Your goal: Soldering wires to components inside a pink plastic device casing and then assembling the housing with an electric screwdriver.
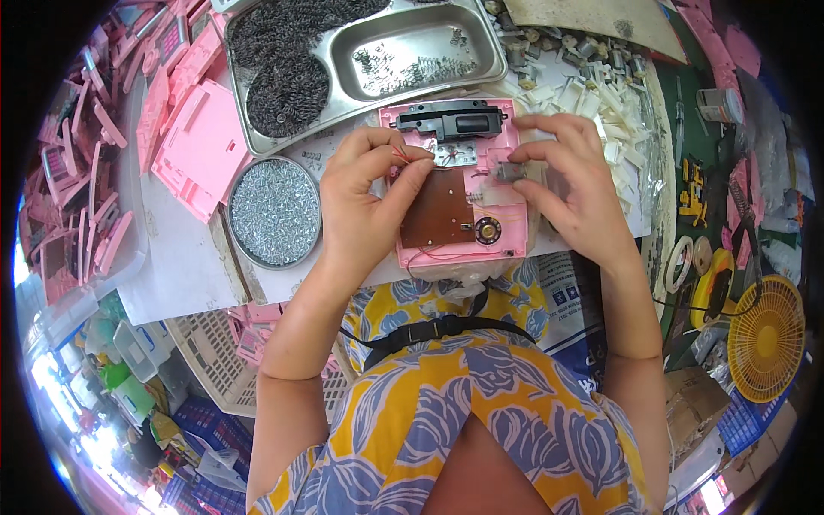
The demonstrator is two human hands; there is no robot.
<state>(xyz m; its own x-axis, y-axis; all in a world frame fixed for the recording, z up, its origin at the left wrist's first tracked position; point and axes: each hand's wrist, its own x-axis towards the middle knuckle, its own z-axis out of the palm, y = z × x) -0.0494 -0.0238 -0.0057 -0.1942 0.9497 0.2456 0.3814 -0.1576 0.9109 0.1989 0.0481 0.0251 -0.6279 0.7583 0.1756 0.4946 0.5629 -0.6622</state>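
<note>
A pink plastic casing (506,246) lies on the table in front of me. It holds a brown circuit board (433,210), a round black speaker (487,230), a black mechanism (468,124) along its far edge and a perforated metal plate (459,154). My left hand (369,184) is over the casing's left side, thumb and fingers pinched on thin red wires (399,154). At the right side, my right hand (571,184) grips a small grey motor (510,172) between thumb and fingers, slightly blurred by motion.
A metal tray (412,90) with dark springs stands at the back. A round dish (275,210) of small screws sits to the left, beside stacked pink casing parts (197,154). White plastic parts (614,112) and small motors (592,56) are heaped at the far right.
</note>
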